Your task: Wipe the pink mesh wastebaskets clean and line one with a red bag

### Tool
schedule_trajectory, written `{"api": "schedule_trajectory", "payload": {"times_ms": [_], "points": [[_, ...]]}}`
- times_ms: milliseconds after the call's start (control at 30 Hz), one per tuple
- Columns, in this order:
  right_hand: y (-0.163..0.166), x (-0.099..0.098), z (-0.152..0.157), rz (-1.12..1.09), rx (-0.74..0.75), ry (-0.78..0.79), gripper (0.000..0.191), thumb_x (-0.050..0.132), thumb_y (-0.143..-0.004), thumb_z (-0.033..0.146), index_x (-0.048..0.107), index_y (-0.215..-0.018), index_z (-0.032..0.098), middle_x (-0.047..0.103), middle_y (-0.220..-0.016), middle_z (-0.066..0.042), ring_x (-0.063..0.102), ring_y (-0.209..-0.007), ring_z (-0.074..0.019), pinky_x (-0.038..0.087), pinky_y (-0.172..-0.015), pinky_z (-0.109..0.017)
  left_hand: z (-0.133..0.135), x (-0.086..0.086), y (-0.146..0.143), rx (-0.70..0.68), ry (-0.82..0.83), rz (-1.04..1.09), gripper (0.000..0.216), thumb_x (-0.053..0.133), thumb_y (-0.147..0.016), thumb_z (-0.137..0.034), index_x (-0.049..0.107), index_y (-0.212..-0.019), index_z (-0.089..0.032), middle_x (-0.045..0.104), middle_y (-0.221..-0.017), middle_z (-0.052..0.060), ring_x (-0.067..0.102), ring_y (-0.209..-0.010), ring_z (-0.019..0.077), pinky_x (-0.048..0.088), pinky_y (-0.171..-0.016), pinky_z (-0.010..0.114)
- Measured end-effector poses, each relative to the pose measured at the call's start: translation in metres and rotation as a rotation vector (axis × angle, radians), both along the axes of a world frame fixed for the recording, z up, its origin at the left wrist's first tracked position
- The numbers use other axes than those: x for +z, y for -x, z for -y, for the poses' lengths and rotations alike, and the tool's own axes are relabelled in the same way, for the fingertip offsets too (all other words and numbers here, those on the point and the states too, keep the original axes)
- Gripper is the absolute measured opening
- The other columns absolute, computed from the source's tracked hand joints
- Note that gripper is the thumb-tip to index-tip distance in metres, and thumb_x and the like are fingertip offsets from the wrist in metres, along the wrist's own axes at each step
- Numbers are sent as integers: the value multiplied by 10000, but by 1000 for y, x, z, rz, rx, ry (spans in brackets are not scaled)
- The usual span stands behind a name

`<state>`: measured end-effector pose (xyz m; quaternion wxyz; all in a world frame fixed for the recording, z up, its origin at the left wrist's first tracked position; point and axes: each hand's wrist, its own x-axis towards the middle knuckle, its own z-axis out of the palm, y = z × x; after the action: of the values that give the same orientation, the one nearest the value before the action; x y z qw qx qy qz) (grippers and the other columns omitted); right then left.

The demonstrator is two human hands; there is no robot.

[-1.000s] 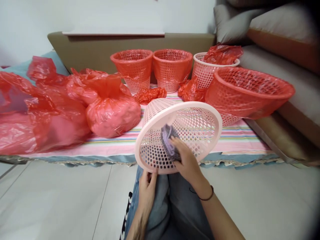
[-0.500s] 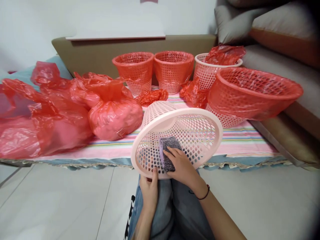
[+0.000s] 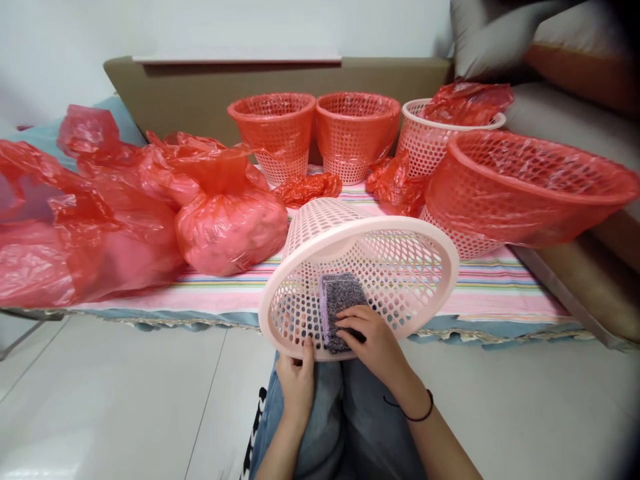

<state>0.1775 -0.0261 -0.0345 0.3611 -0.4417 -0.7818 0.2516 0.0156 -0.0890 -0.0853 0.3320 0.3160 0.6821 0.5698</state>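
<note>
A pale pink perforated basket lies tipped on its side over my lap, its mouth facing me. My left hand grips the lower rim, thumb over the edge. My right hand reaches inside the basket and presses a grey-purple scouring pad against the lower inner wall, fingers curled on the pad.
Behind, a striped cloth covers a low table. On it stand two baskets lined with red bags, a pink basket with a red bag in it, a large red-lined basket at right, and tied red plastic bags at left. White tiled floor below.
My right hand has slid the pad from higher on the basket's inner wall down toward the lower rim and laid it flat. The left hand keeps its hold on the rim.
</note>
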Motion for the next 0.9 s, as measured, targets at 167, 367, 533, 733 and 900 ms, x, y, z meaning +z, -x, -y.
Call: {"api": "schedule_trajectory", "payload": {"times_ms": [167,367,533,733,900], "points": [[1,9,3,-81,-15,-133,89,653,-910,143,732,-893,180,728,-918,-52,648,-908,-196,521,-851,-372,-1,-5,3,10,-20,-90,533,679,-796,-556,683,-1130,-140,737,-1163,162,681,-1127,345,534,-986,508],[-1,3,16,-28,7,-63,108,708,-862,126,747,-945,182,714,-996,-64,629,-969,-220,527,-881,-406,-1,-9,5,-14,-29,-141,491,674,-832,-477,679,-1190,-142,704,-1269,165,651,-1216,319,503,-1058,480],[-1,7,24,105,-23,-72,285,777,-764,70,741,-1028,172,677,-1037,-84,606,-989,-253,531,-873,-444,-2,-5,4,-3,-11,-149,503,665,-811,-518,703,-1130,-131,721,-1228,174,682,-1153,334,563,-962,470],[0,12,22,175,16,-79,248,653,-808,-23,724,-970,151,669,-913,-56,592,-848,-209,528,-751,-364,-1,1,4,-20,10,-159,469,655,-801,-550,728,-989,-126,782,-967,144,748,-862,300,609,-756,423],[0,12,25,162,-31,-245,200,555,-904,25,715,-926,143,658,-869,-61,565,-824,-195,505,-716,-321,-3,4,3,0,-1,-162,494,651,-791,-548,714,-1048,-131,770,-1059,157,740,-931,301,606,-792,430]]}}
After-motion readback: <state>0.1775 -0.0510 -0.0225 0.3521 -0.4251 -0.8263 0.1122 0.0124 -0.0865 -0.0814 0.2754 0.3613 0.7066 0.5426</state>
